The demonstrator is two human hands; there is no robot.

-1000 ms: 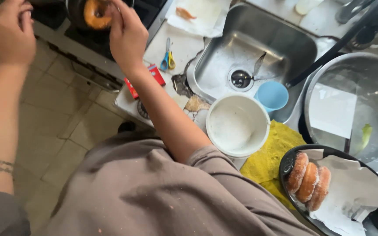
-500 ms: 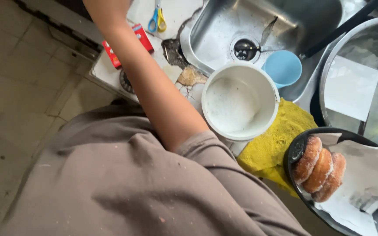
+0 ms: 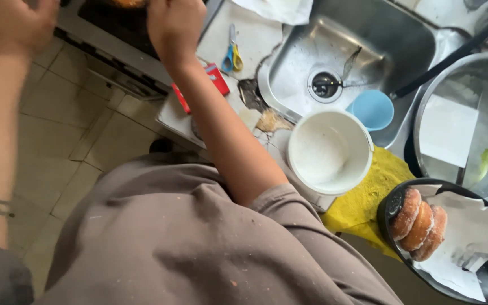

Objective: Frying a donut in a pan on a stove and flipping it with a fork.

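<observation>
The right hand at 12 o'clock reaches over the stove, its grip hidden, while the left hand at 10 o'clock is loosely curled, holding nothing.

Beige tiled floor on the left; a worn, cracked white countertop with a steel sink on the right, evenly lit.

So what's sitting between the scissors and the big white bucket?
In the head view, between the scissors and the white bucket lies cracked, chipped countertop with a crumpled brownish scrap on it, beside the sink edge.
</observation>
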